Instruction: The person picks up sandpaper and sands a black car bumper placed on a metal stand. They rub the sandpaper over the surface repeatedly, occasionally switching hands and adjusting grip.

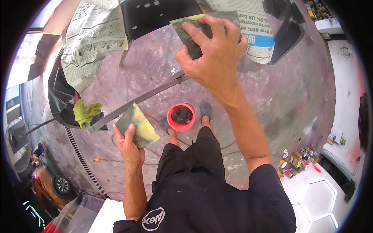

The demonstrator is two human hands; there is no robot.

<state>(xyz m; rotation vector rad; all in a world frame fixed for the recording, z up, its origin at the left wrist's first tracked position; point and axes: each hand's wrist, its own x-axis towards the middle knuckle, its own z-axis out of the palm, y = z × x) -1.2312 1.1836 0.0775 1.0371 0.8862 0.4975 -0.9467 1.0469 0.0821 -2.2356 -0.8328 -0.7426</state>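
Observation:
My left hand [131, 149] grips a flat grey plate [134, 124] by its lower left side, thumb on top. Yellow paste, like putty, covers much of the plate's right half. Farther forward and to the right, my right hand [217, 50] is closed on a second dark grey-green plate [193, 43], which has yellow smears along its far edge. This plate is beside a glossy black panel [155, 17] with pale spots; whether they touch, I cannot tell. Newspaper sheets [91, 42] cover the parts on both sides of the panel.
A long dark bar [143, 97] crosses in front of me, with a green cloth [86, 113] near its left end. Between my feet stands a pink bucket [171, 116] with dark blocks inside. Cans and bottles [297, 161] crowd the right side. Another person [39, 151] is at far left.

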